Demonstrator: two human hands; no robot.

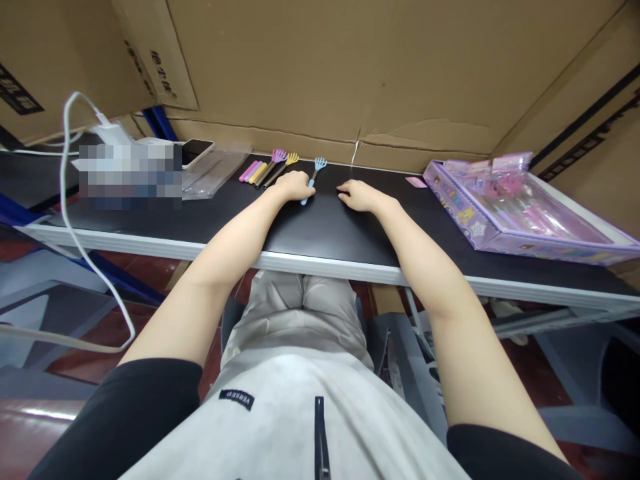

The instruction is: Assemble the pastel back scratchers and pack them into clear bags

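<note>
My left hand [295,185] rests on the black table [320,230] with its fingers curled over the handle of a small blue rake-shaped tool [317,165]. The tool's head points away from me and its handle tip pokes out under my fingers. My right hand [359,195] lies flat on the table a little to the right, fingers stretched toward the left hand and holding nothing. Just left of the blue tool lie a pink one [279,157] and a yellow one [291,159], beside pink and yellow sticks [253,171].
A purple toy box [525,210] sits at the table's right end, with a small pink tag [416,181] near it. Clear plastic bags [213,175], a phone [197,149] and a white charger with its cable [67,173] lie at the left. Cardboard walls [350,73] stand behind.
</note>
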